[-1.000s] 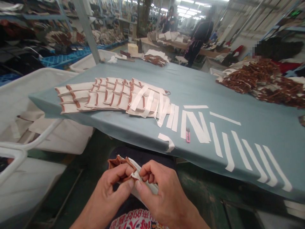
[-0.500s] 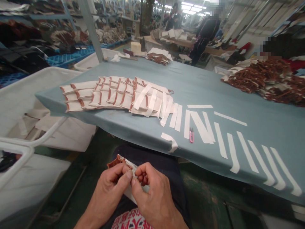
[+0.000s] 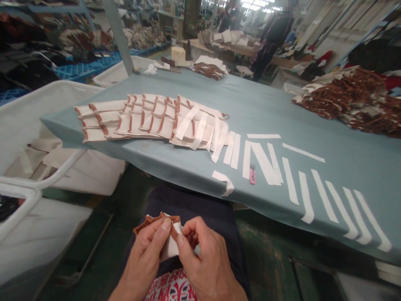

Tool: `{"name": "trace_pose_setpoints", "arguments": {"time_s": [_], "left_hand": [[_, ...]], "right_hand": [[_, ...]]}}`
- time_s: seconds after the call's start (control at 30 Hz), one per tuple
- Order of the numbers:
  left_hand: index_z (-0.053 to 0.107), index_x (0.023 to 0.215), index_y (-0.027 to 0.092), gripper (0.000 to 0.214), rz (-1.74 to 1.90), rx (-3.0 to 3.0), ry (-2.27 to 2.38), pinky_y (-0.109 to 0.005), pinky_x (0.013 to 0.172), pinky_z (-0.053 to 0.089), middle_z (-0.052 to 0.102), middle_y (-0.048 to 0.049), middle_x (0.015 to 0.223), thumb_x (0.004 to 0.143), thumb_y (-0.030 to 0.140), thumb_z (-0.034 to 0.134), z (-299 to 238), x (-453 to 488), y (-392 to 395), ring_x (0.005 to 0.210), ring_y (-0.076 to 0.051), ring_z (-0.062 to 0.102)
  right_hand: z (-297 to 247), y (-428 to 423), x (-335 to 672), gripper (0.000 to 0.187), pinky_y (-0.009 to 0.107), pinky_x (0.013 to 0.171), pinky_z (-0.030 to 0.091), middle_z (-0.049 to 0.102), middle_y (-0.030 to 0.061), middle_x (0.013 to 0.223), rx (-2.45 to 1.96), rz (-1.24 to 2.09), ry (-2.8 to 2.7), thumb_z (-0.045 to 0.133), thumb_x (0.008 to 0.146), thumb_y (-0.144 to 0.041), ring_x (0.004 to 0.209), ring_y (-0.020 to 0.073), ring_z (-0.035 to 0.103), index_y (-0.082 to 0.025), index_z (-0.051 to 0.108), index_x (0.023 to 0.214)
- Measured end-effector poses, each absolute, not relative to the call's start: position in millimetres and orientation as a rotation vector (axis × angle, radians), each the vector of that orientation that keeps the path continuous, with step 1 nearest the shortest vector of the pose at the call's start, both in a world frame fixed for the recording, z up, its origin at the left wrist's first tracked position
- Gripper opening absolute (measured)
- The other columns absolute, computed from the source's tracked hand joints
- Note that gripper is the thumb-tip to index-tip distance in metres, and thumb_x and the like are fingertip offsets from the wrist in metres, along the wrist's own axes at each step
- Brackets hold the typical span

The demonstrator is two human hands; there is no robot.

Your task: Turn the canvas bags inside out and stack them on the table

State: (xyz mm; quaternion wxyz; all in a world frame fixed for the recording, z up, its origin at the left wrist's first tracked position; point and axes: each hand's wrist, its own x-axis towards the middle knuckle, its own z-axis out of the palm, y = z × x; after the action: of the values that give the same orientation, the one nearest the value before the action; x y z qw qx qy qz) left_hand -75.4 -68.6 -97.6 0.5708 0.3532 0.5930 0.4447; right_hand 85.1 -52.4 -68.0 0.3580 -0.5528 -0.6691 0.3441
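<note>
Left hand and right hand hide much of the cloth. Both forearms and the red lettering run off the bottom edge; the near bin is cut by the left edge, the brown pile by the right. The far person is blurred, the shelf goods too blurred to name

Two hands, one pink snipper, roughly eighteen white strips

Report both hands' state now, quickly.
Left hand: closed, pinching the brown-edged cream fabric piece between thumb and fingers.
Right hand: closed, its thumb and fingers at the same piece's edge.
</note>
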Motion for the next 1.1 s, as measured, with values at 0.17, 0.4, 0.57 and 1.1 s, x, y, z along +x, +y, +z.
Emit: {"name": "trace_pose_setpoints", "arguments": {"time_s": [0.17,0.4,0.57,1.1], "left_hand": [[0.084,0.1,0.017,0.06,0.943,0.897,1.409,-0.026,0.079,0.056,0.079,-0.0066,0.092,0.098,0.076,0.07,-90.4,-81.7,-72.6,0.091,-0.025,0.072],[0.069,0.073,0.019,0.037,0.898,1.191,1.332,-0.024,0.063,0.05,0.064,0.0003,0.072,0.099,0.045,0.075,-69.9,-73.6,-58.4,0.067,-0.017,0.058],[0.064,0.07,0.02,0.038,0.954,1.256,1.372,-0.022,0.062,0.049,0.059,0.0021,0.071,0.102,0.04,0.071,-80.7,-67.0,-62.6,0.065,-0.015,0.055],[0.08,0.079,0.022,0.041,0.958,1.357,1.295,-0.016,0.064,0.057,0.073,-0.0004,0.074,0.102,0.056,0.077,-72.1,-79.3,-55.1,0.066,-0.015,0.07]], "right_hand": [[-67.0,-55.3,94.6,0.011,0.025,0.061,0.044,0.068,-0.0042,0.068,-1.444,0.845,-1.722,0.057,0.091,-0.021,0.058,0.0134,0.067,-0.024,0.063,0.083],[-75.8,-60.5,100.6,0.013,0.027,0.062,0.043,0.067,-0.004,0.07,-1.331,0.636,-1.737,0.057,0.092,-0.018,0.06,0.0136,0.065,-0.024,0.06,0.081],[-85.4,-70.9,99.8,0.013,0.025,0.066,0.047,0.068,-0.0043,0.074,-1.362,0.868,-1.613,0.059,0.098,-0.021,0.065,0.0138,0.067,-0.024,0.062,0.086],[-73.3,-63.0,104.4,0.015,0.027,0.055,0.043,0.068,-0.0053,0.069,-1.226,0.501,-1.734,0.061,0.099,-0.018,0.053,0.0127,0.065,-0.025,0.058,0.087]]}}
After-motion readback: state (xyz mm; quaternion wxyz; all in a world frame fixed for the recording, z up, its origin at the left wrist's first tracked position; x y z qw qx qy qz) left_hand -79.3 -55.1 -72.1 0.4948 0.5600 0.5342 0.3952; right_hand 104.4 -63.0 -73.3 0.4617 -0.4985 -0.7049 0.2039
